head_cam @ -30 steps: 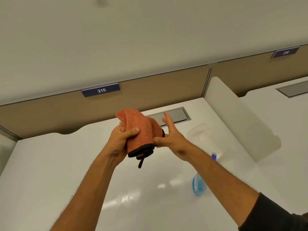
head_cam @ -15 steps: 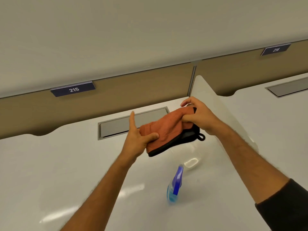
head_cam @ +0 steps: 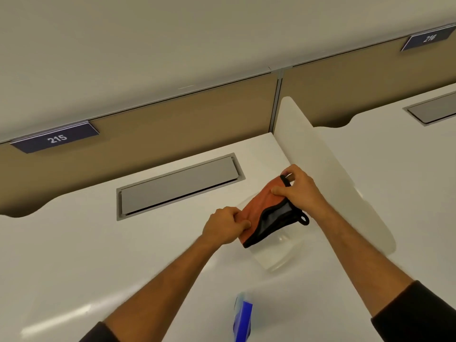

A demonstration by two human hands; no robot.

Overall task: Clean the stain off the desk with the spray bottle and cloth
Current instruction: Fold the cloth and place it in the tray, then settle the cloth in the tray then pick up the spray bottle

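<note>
- our left hand (head_cam: 225, 224) and right hand (head_cam: 297, 187) both pinch the orange microfibre cloth with black trim (head_cam: 262, 209), now stretched between them above the white desk (head_cam: 74, 255); a second ago it was bunched.
- cloth has shifted right, toward the white divider panel (head_cam: 328, 169).
- blue translucent spray bottle (head_cam: 243, 317) stands untouched on the desk, near edge.
- no stain visible; we judge wiping not yet begun, cloth being readied.

Office: numbered cubicle partition (head_cam: 172, 124), white desk (head_cam: 74, 255) with divider (head_cam: 320, 156).
</note>
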